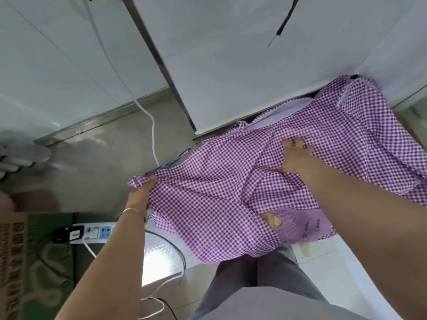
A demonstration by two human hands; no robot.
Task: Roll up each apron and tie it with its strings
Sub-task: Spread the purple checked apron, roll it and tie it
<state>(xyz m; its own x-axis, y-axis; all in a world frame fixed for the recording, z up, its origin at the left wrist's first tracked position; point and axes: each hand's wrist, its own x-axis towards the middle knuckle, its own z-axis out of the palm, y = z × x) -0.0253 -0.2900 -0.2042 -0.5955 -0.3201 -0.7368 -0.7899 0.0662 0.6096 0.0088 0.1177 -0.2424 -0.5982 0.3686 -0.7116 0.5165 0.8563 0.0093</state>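
Note:
A purple and white checked apron [208, 204] lies spread and rumpled across the steel counter [104, 144], its near edge hanging over the counter's front. My left hand [141, 192] grips the apron's left corner, bunching the cloth. My right hand [294, 158] lies on the middle of the apron with its fingers spread and its thumb tucked into a fold. A striped pocket with a printed figure [300, 225] shows at the lower right. One apron string [240, 127] sticks up at the far edge.
A white cabinet door [254, 65] stands behind the apron, and a black cord [285, 21] hangs in front of it. A white cable [152, 128] runs down to a power strip [92, 230]. A green carton [34, 262] sits at the lower left.

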